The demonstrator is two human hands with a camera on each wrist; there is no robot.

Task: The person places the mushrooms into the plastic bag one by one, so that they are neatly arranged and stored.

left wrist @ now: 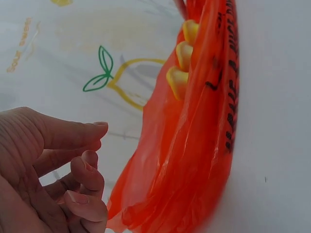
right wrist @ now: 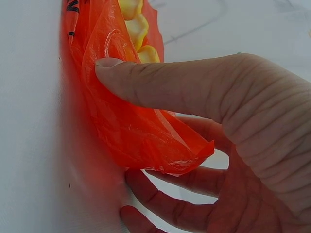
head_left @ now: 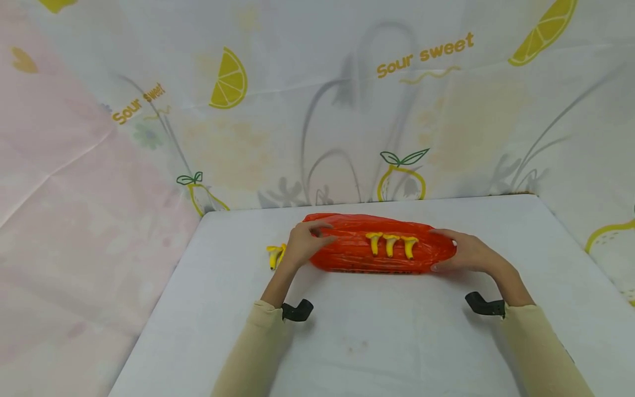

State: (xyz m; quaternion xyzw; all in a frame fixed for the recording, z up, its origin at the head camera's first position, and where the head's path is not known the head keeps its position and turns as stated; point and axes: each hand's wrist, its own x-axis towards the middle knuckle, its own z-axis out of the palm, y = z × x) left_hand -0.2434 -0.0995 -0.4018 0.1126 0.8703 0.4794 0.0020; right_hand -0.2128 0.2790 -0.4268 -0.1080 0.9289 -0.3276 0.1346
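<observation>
A red plastic bag (head_left: 347, 255), folded into a long flat bundle with black lettering along its near edge, lies crosswise on the white table. Three small yellow trumpet-shaped pieces (head_left: 391, 246) with flared tops and dark tips rest in a row on it. My right hand (head_left: 468, 253) grips the bag's right end, thumb (right wrist: 146, 83) on the near face and fingers behind. At the left end is my left hand (head_left: 301, 243), its fingers loosely bent. In the left wrist view nothing shows between its thumb and fingers, and the bag (left wrist: 170, 184) lies beside them.
More yellow pieces (head_left: 274, 257) lie on the table left of my left hand, partly hidden by it. A printed cloth (head_left: 297, 138) with lemons and lettering hangs behind the table (head_left: 377, 331). Dark wrist mounts (head_left: 297, 310) stick out inward from both wrists.
</observation>
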